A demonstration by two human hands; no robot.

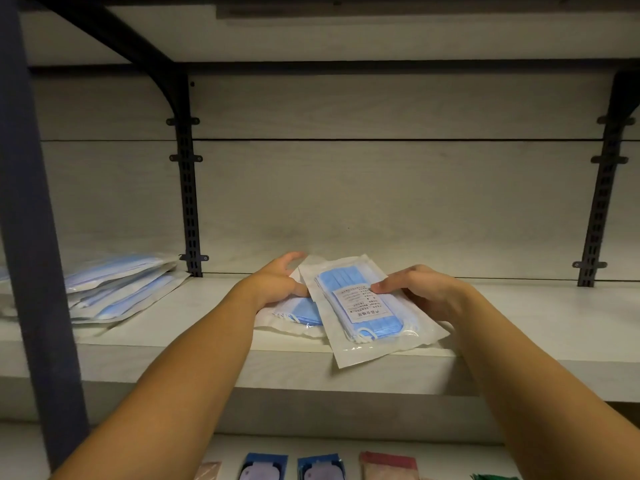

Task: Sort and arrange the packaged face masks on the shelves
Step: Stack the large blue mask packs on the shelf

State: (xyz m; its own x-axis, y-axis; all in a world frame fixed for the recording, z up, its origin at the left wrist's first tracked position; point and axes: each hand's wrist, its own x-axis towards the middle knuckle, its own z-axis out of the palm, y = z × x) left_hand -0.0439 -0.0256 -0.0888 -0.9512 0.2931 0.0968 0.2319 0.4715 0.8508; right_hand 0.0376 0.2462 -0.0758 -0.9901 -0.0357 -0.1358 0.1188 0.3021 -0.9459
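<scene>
Small coloured packets are seen on the lower shelf. Above, on the white shelf, a top mask packet is pinched by the right hand while the packet beneath is gripped by the left hand. More mask packets are stacked far left.

Both hands on a clear pack of blue face masks lying tilted atop a second pack on the white shelf. Left hand grips its left edge, right hand pinches the right. Stack of mask packs at far left.
</scene>
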